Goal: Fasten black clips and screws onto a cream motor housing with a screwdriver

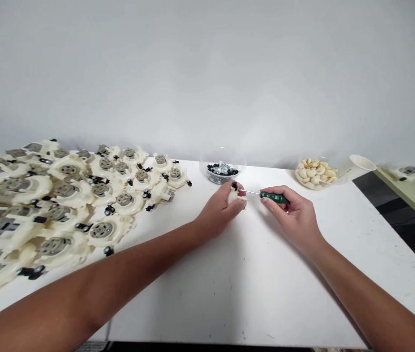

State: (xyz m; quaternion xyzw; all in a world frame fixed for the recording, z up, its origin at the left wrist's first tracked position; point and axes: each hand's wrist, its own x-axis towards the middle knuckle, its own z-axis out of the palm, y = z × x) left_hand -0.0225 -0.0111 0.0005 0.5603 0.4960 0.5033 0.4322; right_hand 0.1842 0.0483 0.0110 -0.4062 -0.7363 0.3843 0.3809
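Note:
Near the middle of the table, my left hand (219, 209) is closed around a small cream plastic part (232, 195) with a black piece (234, 186) at its top. My right hand (297, 215) grips the green handle of a screwdriver (273, 197), held level. Its metal shaft points left, and the tip is at the black piece; whether it sits in a screw is too small to tell. My left fingers hide much of the cream part.
Many cream housings with grey motors (102, 230) cover the left side. Behind my hands stands a clear bowl (222, 178) of black and silver small parts. At the back right are a bowl of cream pieces (315, 173) and a tilted white cup (357, 168).

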